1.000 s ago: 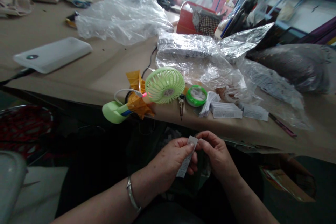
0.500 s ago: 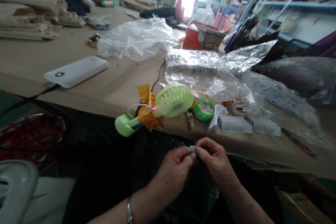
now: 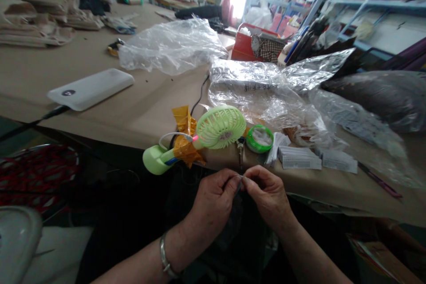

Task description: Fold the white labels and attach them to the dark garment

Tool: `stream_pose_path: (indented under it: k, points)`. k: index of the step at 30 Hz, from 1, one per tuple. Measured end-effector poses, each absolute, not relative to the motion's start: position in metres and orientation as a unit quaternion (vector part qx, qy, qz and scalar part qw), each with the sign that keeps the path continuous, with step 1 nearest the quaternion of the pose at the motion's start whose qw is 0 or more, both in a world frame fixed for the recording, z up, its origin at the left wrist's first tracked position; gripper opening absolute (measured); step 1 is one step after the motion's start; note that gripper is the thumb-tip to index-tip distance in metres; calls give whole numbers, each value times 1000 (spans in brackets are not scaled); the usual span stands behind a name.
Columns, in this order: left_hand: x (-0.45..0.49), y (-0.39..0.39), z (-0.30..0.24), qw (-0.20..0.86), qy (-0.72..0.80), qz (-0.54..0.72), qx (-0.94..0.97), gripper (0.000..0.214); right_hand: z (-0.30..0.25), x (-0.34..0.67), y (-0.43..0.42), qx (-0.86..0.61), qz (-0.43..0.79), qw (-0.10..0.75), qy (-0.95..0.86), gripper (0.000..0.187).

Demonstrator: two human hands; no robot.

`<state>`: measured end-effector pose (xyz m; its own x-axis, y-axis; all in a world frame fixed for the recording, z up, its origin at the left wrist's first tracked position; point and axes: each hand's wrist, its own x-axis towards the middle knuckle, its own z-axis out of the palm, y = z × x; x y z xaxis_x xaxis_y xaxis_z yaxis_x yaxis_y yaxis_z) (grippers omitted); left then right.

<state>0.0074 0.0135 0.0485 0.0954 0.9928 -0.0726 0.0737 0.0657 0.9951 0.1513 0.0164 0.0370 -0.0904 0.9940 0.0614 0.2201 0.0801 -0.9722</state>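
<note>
A second ago the paper label hung as a clear white strip from the fingers. Half a second ago only its top end showed. Now it is just a thin pale sliver where the two sets of fingertips meet, so it has probably been folded small or turned edge-on to the camera, though the view is too dim and small to say which.

The left hand and right hand have both risen a little and closed in towards the table edge. Each is pinched tight, thumb against forefinger, on the label between them, and the other fingers are curled in. Neither hand has let go in any of the pictures, and both grips have shortened to the very tips. I take this to mean the handling of this one label is at a fine, close stage and not finished.

The label sits over the person's lap, just below the table edge, in front of the green fan and the key — touching neither. The green ring and the stacks of labels on the table lie as they did, apart from both hands. A bracelet shows on the left wrist.
</note>
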Motion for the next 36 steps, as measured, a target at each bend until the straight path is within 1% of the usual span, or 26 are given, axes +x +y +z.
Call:
stream_pose_path:
  k: [8,23,32,36]
  points:
    - [8,16,47,478,506,432,573,18,38,148,17,-520,402,446,-608,12]
    - [8,20,44,440,513,416,608,21,32,149,20,-519,397,454,-605,11]
    - [8,22,45,460,510,425,591,21,31,148,21,-514,401,471,-595,12]
    - [6,15,50,501,503,416,568,22,30,151,12,-502,430,462,-591,10]
